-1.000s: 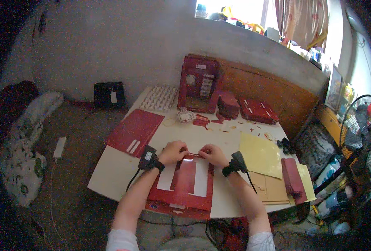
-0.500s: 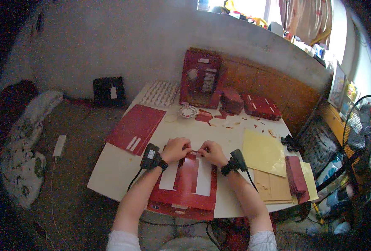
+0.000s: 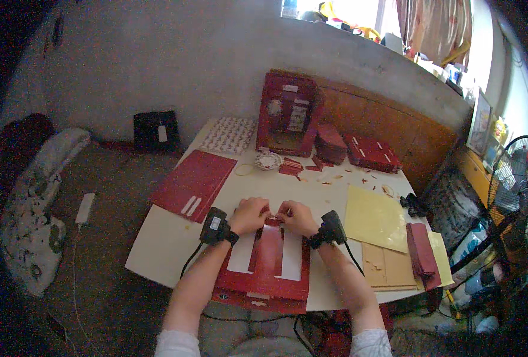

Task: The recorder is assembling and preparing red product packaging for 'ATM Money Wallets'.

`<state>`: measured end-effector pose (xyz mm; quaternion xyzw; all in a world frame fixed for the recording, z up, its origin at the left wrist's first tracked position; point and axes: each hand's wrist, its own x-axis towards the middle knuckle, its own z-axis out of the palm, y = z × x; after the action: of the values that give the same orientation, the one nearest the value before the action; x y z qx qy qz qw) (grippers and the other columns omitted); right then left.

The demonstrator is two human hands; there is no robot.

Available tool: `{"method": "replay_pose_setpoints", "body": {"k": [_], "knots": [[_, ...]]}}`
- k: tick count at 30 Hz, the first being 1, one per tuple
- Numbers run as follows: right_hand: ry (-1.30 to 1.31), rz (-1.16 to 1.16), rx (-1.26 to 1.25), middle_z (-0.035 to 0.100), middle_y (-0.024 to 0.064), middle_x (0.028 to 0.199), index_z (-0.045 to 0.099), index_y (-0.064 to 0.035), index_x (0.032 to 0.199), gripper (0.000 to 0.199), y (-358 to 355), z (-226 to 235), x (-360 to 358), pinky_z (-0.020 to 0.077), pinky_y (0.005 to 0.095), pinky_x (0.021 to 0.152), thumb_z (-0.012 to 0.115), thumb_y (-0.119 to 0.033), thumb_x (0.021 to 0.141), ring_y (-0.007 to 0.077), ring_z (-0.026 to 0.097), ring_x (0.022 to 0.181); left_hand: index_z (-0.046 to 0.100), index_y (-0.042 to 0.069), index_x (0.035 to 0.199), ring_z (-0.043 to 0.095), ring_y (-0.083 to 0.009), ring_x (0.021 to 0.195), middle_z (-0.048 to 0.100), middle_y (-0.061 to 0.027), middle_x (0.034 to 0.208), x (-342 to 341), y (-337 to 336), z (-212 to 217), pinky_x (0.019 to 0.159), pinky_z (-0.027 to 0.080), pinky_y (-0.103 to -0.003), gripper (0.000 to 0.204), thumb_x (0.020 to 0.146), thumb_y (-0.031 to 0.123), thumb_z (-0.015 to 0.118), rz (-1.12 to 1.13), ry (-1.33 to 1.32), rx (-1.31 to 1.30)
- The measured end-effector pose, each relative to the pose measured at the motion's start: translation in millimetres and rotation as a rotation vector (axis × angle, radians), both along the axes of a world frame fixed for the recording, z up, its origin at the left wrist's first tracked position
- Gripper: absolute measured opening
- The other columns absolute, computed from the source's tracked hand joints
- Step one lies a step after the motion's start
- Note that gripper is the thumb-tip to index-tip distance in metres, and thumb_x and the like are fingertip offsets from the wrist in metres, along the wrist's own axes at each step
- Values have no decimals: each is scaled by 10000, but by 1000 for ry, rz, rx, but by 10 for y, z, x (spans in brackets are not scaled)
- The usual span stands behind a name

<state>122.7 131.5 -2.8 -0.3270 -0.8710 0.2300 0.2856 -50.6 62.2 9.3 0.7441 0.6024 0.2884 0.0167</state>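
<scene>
While both grip red card sheet point(image 3: 268, 262) top edge | left hand point(image 3: 249, 214) pinching | right hand point(image 3: 297, 217) pinching | open red box point(image 3: 288, 119): contents unclear

2 hands point(image 3: 250, 214) point(image 3: 297, 217), 2 wrist devices point(image 3: 214, 225) point(image 3: 329, 226), 1 yellow sheet point(image 3: 374, 218), 1 fan point(image 3: 517, 190).

A white table point(image 3: 169, 238) carries the work; on it lie a red card sheet with two white strips point(image 3: 270, 265) at the near edge, a flat red sheet point(image 3: 195, 181) at the left, a patterned white sheet point(image 3: 228, 134) at the far left corner; an upright red box point(image 3: 288, 116) stands at the back — beside it stacks of red pieces point(image 3: 371, 152); yellow sheets point(image 3: 374, 217) and tan card point(image 3: 386, 268) lie at the right.
</scene>
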Motion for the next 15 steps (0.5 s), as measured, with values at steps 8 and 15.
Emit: {"method": "replay_pose_setpoints", "body": {"k": [8, 15], "knots": [[-43, -72, 65, 615, 138, 759, 626, -45, 790, 157, -72, 78, -10, 466, 348, 635, 666, -182, 725, 255, 594, 696, 588, 102, 793, 571, -268, 829, 610, -66, 799, -98, 10, 15, 741, 374, -434, 105, 750, 197, 598, -26, -39, -53], [-56, -83, -52, 613, 105, 707, 629, -37, 796, 192, 2, 77, 254, 465, 330, 624, 660, -223, 761, 208, 589, 660, 598, 92, 761, 571, -269, 812, 610, -68, 787, -241, -62, -13, 723, 368, -419, 147, 730, 235, 609, 65, -29, -14]]}}
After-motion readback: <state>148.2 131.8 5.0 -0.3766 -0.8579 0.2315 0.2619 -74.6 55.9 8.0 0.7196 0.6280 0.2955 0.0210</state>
